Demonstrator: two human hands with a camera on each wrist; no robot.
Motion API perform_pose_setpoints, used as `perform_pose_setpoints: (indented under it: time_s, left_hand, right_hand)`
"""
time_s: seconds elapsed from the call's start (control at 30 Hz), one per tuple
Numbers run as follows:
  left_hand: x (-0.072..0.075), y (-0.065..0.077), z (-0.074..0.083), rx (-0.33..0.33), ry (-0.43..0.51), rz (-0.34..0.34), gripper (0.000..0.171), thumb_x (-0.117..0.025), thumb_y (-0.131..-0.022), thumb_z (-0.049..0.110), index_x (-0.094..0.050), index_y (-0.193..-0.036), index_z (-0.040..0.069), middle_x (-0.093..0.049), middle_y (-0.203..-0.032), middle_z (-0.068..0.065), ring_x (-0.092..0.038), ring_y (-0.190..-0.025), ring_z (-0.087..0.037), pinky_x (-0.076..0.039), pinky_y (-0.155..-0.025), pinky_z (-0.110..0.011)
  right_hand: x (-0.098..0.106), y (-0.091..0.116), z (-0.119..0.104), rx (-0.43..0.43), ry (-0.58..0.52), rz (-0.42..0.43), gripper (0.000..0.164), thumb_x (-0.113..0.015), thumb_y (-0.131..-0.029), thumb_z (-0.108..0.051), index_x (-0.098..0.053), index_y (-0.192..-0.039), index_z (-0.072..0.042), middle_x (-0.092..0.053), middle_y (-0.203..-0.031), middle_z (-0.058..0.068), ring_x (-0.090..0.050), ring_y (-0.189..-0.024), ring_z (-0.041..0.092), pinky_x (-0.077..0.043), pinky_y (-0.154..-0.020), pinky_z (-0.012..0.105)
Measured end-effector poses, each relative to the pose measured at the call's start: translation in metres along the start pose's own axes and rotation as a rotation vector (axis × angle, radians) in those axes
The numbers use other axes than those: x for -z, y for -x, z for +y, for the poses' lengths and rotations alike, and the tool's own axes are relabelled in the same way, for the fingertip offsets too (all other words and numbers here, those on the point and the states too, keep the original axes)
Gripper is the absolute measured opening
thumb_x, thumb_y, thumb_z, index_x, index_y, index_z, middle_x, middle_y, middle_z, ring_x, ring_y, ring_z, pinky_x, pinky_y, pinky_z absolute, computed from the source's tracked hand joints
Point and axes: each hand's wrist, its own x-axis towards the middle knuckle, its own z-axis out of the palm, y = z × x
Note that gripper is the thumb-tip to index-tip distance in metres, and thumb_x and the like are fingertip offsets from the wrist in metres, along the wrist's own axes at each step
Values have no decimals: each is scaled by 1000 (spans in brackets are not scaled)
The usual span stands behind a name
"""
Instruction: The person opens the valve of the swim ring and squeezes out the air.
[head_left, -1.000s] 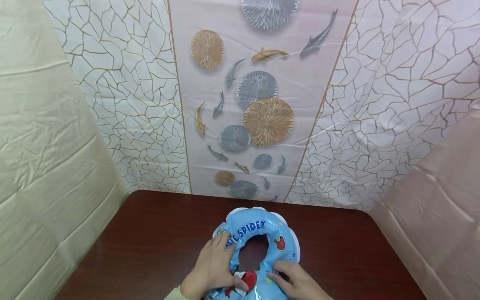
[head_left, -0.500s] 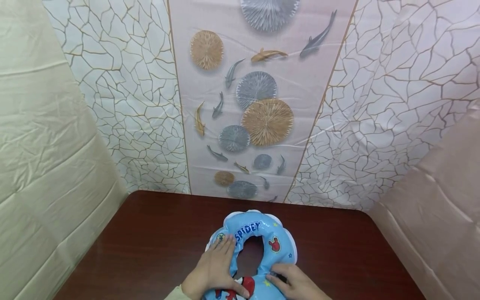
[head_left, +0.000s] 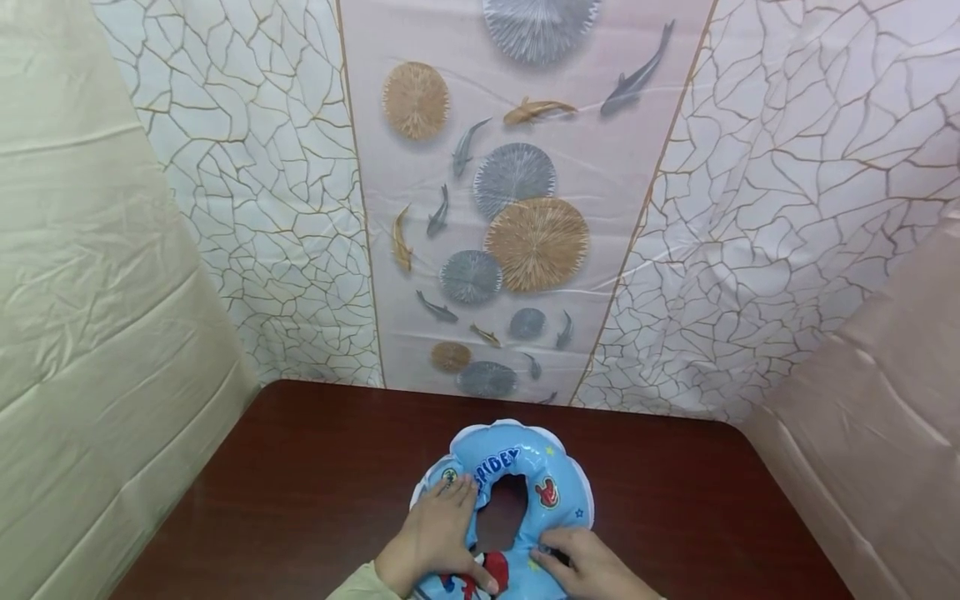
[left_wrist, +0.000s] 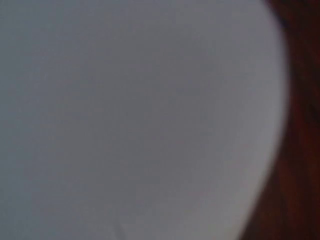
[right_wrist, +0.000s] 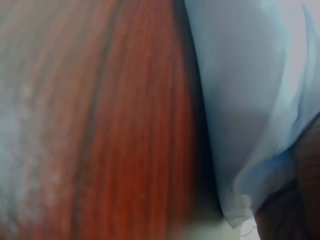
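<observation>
The left hand (head_left: 437, 532) lies with fingers extended (thumb angled away); the right hand (head_left: 588, 565) pinches, fingers curled.

Btm of blue ring (head_left: 561, 504) is cut off by head view's edge. Start of word (head_left: 498, 468) is covered by L hand (head_left: 435, 533). Bit pinched by R hand (head_left: 588, 562) can't be told. Pale shape (left_wrist: 150, 120) in L wrist view & table (right_wrist: 140, 125) in R one are blurred.

Both hands (head_left: 437, 533) are bare, the left sleeve (head_left: 365, 585) pale cream.
</observation>
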Motion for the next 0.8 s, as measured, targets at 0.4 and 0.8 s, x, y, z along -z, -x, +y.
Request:
perform_pose_setpoints:
  time_s: [0.4,0.8]
  left_hand:
    - [-1,-2,1,7,-1,-39,140,-51,-55,101,-37,-154,2,-35,-159,-12,-27,-150,-25,-21,-120,-44]
    - [3,0,9,17,-65,-27,138,-54,-55,100,-41,-152,3,-39,-157,-12,-30,-148,-25,-23,-119,-43]
  right_hand:
    - [-2,-4,2,9,4,-14,30,-56,-104,-32,-55,-75,-26,-37,-65,-21,-41,-60,-6,-45,-58,19]
    - [-2,-3,2,6,8,-1,31,-56,-104,-31,-54,-73,-25,-36,-64,-21,-41,-60,-6,-44,-57,19]
